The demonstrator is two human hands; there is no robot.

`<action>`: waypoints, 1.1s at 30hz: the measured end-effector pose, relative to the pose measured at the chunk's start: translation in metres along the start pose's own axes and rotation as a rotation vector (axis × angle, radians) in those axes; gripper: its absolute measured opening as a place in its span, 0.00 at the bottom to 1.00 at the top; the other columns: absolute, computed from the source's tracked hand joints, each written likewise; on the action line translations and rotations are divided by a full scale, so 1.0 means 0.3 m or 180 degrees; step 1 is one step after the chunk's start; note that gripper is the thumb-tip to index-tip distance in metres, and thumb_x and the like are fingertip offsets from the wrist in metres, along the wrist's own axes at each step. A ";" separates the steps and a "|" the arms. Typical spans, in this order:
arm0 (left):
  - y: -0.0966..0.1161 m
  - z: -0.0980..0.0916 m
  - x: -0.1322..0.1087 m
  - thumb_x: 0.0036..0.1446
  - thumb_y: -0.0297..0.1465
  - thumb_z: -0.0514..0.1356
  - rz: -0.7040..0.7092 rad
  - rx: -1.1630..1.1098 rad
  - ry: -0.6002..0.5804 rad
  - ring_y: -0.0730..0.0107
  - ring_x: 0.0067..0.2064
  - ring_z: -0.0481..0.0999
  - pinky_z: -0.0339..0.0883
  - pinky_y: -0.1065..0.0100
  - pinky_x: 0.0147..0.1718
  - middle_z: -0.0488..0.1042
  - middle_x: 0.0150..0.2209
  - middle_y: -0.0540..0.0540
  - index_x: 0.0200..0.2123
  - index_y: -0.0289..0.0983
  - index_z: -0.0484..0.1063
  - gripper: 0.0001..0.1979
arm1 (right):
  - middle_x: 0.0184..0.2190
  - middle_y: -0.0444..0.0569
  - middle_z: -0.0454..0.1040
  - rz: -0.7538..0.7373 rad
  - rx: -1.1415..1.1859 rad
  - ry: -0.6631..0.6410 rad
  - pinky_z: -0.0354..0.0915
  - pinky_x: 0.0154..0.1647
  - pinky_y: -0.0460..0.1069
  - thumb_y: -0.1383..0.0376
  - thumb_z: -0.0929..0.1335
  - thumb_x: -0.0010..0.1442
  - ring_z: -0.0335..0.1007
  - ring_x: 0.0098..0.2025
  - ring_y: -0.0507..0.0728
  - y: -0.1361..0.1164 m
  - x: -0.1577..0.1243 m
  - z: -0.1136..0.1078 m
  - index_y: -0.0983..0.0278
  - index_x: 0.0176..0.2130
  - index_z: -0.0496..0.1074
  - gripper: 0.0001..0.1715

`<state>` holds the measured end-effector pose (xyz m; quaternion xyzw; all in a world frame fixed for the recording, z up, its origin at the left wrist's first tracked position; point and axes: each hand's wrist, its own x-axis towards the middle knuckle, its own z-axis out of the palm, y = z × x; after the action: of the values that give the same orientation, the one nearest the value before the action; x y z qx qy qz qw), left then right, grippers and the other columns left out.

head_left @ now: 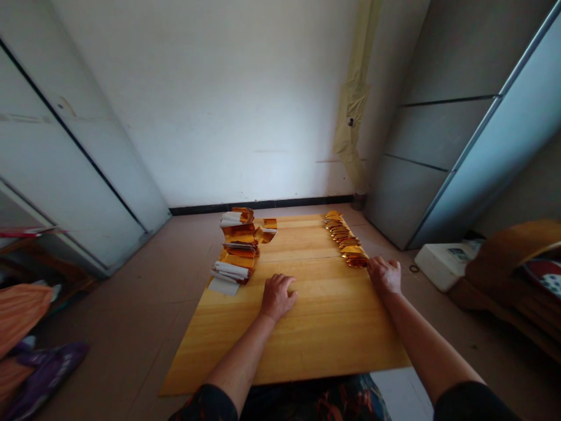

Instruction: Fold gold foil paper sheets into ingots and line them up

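A pale wooden board (pixel 324 333) lies flat on the floor in front of me. My left hand (pixel 277 297) rests palm down on the middle of the board, fingers curled together and holding nothing. My right hand (pixel 384 276) is at the board's right edge, its fingertips at the near end of a row of folded gold foil pieces (pixel 342 237). Whether it grips that foil is hidden. Along the left edge of the board sits an uneven pile of gold foil and white paper strips (pixel 239 248), with a loose white paper sheet (pixel 223 286) at its near end.
Beige floor tiles surround the board, with a white wall behind it. Grey cabinet doors (pixel 438 146) stand at the right, near a white box (pixel 445 266) and a brown seat (pixel 504 275). Orange and purple cloth (pixel 26 321) lies at the lower left.
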<state>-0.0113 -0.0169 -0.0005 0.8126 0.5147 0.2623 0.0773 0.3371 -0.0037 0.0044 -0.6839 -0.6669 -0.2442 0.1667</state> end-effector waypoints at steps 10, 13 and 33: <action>-0.004 0.017 0.000 0.47 0.29 0.62 0.0049 0.0008 0.0095 0.61 0.44 0.69 0.61 0.60 0.44 0.74 0.39 0.46 0.40 0.40 0.73 0.14 | 0.27 0.48 0.72 -0.0018 -0.0202 -0.0405 0.44 0.35 0.49 0.68 0.63 0.59 0.58 0.26 0.51 0.002 -0.015 0.008 0.64 0.32 0.73 0.09; 0.003 0.018 -0.003 0.48 0.27 0.61 0.0067 -0.0033 0.0213 0.62 0.43 0.69 0.62 0.61 0.43 0.74 0.38 0.46 0.39 0.39 0.73 0.12 | 0.26 0.48 0.71 -0.0074 -0.0138 -0.0156 0.44 0.34 0.49 0.70 0.62 0.58 0.58 0.26 0.52 -0.005 -0.040 -0.012 0.64 0.33 0.73 0.10; -0.274 -0.438 0.030 0.57 0.28 0.50 -0.1009 0.1548 -0.0808 0.58 0.45 0.71 0.47 0.47 0.53 0.78 0.37 0.44 0.29 0.39 0.75 0.14 | 0.28 0.47 0.70 -0.1699 0.1550 -0.0226 0.51 0.33 0.47 0.74 0.60 0.59 0.62 0.30 0.52 -0.525 -0.030 -0.095 0.64 0.32 0.72 0.14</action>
<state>-0.1402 0.0097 0.0818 0.7431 0.6689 0.0127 -0.0157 0.1775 -0.0184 0.0075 -0.4340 -0.8660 -0.0892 0.2319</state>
